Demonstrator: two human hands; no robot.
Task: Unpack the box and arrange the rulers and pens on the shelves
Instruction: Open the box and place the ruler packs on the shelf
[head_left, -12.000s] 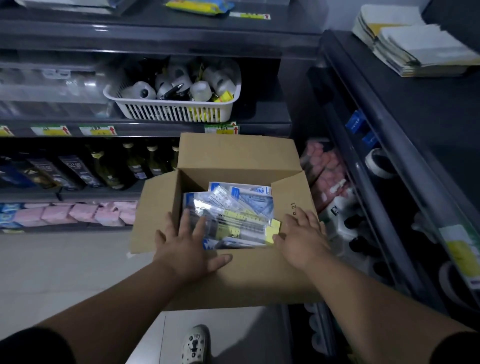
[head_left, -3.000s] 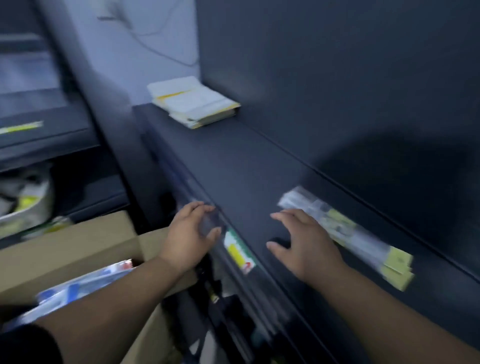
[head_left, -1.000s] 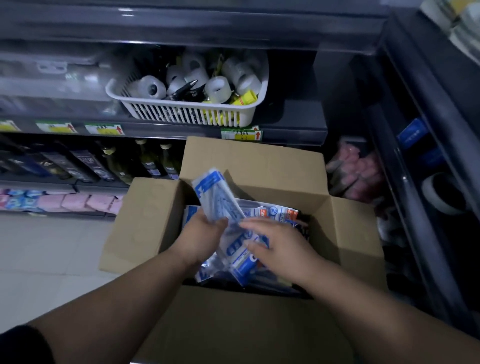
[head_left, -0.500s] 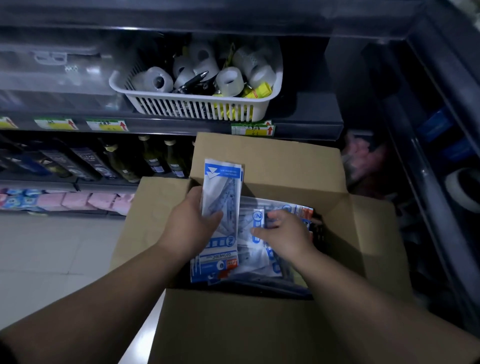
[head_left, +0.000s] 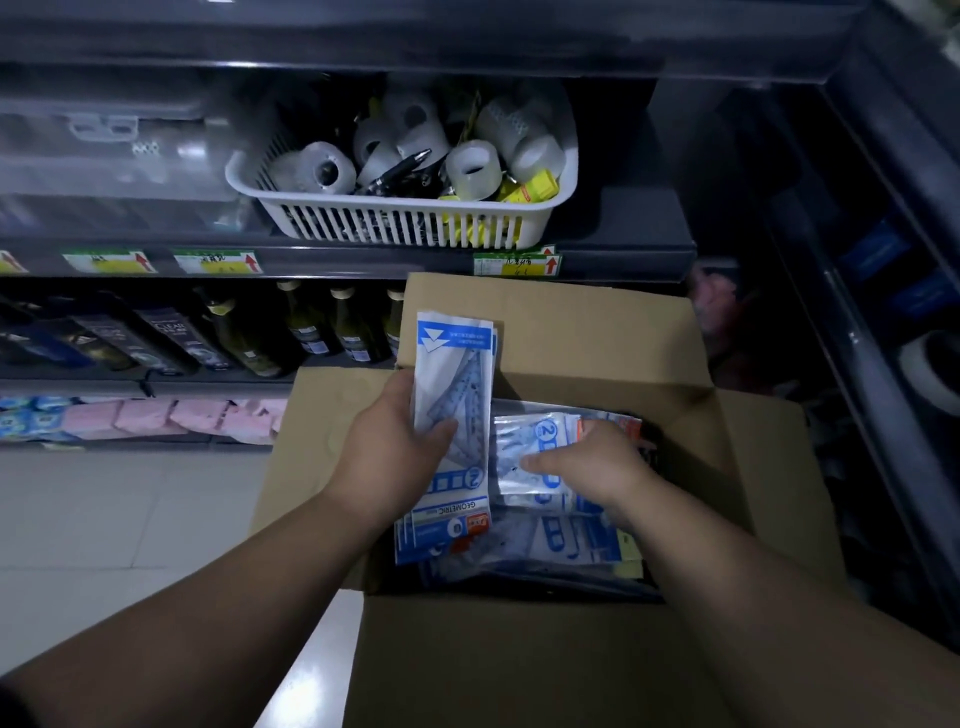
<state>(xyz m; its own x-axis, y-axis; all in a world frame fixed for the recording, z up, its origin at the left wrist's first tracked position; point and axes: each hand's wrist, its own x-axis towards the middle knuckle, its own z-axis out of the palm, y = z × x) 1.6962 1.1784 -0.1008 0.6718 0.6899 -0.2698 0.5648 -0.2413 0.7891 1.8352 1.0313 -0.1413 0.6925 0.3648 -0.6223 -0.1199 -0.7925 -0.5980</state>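
Box: cardboard box, centre-near, open, flaps out; far flap stands up in front of the far shelf edge.
L hand: left hand grips ruler pack. Thumb across the front, fingers wrapped behind. It's over the box's left side.
Ruler pack: blue/white sleeve w/ "GEOMETRIC" printed at near end. Held lengthwise near-to-far, far end raised above the box's far-left corner, near end down among the other packs.
R hand: right hand inside box, right of the held pack. Fingers curled over the far edge of second pack, thumb flat on its face, so holding it.
Second pack: clear/blue w/ big "2", on top of the pile, just beside the held pack.
Other stock: more packs piled in the box, near side; count can't tell.
Far shelf: white basket above the box, holding tape rolls + a dark pen.
Tags: price labels along that shelf's front edge.
Lower far-left: dark bottles behind the box's left flap; pink packets one shelf down.
Right: dark shelving, contents too dim to tell.
Floor: pale tiles, near-left.
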